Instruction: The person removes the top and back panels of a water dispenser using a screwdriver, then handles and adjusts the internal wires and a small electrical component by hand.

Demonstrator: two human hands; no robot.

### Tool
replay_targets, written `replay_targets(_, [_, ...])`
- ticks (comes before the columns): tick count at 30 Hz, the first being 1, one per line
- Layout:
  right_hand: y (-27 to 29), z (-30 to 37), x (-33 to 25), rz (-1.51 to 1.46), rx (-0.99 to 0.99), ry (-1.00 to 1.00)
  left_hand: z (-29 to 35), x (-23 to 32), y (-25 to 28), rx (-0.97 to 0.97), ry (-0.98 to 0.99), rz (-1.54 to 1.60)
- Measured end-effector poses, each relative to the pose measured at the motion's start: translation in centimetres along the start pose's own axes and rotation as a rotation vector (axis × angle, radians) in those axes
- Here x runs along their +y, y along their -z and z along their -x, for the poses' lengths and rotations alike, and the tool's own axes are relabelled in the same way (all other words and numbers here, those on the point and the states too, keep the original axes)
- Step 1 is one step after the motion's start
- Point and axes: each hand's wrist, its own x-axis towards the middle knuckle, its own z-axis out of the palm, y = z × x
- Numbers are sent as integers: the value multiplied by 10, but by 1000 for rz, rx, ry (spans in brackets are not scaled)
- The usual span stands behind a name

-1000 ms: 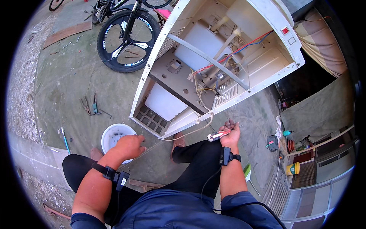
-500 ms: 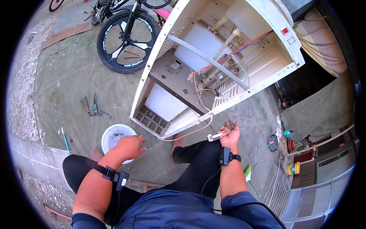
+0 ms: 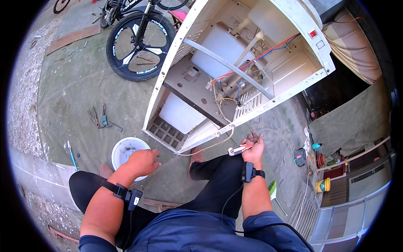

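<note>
In my right hand [image 3: 255, 145], turned palm up with fingers curled, lies a screwdriver with a red and white handle [image 3: 238, 149]. Its thin shaft points away to the right. My left hand [image 3: 142, 162] hangs over the rim of a white bucket [image 3: 117, 154], fingers loosely bent with a gap between them, and nothing shows in it. Ahead of both hands is an open white appliance cabinet [image 3: 252, 115]. Inside it are white tanks [image 3: 220, 48], red and blue wires [image 3: 235, 72] and a metal cross bar [image 3: 226, 63]. A pale cord [image 3: 205, 148] loops from its lower edge.
Pliers [image 3: 94, 116] and other hand tools lie on the green ground sheet at left. A bicycle wheel [image 3: 140, 45] stands beyond them. At right are a small dark box [image 3: 299, 157] and a yellow bucket [image 3: 322, 185]. A blue stick [image 3: 72, 155] lies at far left.
</note>
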Motion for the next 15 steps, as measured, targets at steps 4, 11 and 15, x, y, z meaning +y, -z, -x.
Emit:
replay_targets(4, [3, -2, 0, 2, -8, -1, 0, 1, 1, -6, 10, -4])
replay_targets(11, [2, -1, -1, -5, 7, 5, -1, 2, 0, -24, 25, -16])
replay_targets(15, [-7, 6, 0, 23, 28, 14, -1, -3, -3, -21, -4, -7])
